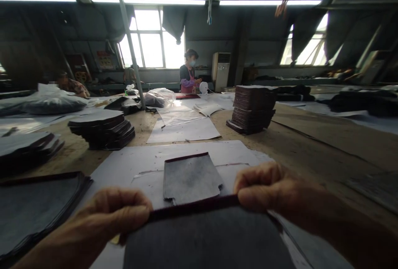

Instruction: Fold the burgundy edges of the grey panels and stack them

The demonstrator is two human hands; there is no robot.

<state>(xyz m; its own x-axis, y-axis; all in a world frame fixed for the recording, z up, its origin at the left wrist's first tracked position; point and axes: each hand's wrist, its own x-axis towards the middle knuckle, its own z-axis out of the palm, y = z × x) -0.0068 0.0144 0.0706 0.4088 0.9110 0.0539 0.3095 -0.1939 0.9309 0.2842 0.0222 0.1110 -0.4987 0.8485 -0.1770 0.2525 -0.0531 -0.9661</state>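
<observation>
- Dark sheet (205, 240), held at the near edge of the tabletop (311, 136), is the piece in hand; its far edge is folded over into a narrow maroon strip running between the two hands.
- That strip is pinched at its left end by the left hand (118, 219) and at its right end by the right hand (267, 190); each grip is closed on the fold, thumb and fingers pressed together over it.
- As a judgement, the fold along this edge appears formed and is being pressed or held flat; whether the other edges are turned cannot be told, since they lie out of view below.
- The sheet looks thin and limp, grey and matt on the upper face, maroon where the edge is turned.
- Just beyond the fold, a smaller grey piece (191, 178) with a maroon far edge lies flat on white paper (130, 165).
- At the left edge, a flat pile of similar dark sheets (34, 207) lies near the left hand; whether these are done or waiting cannot be told.
- Farther off, stacks of dark pieces (102, 130) stand toward the left, and a taller maroon stack (253, 109) stands toward the right.
- At the far edge, a person in an apron (188, 76) is seen standing, well apart from the hands.
</observation>
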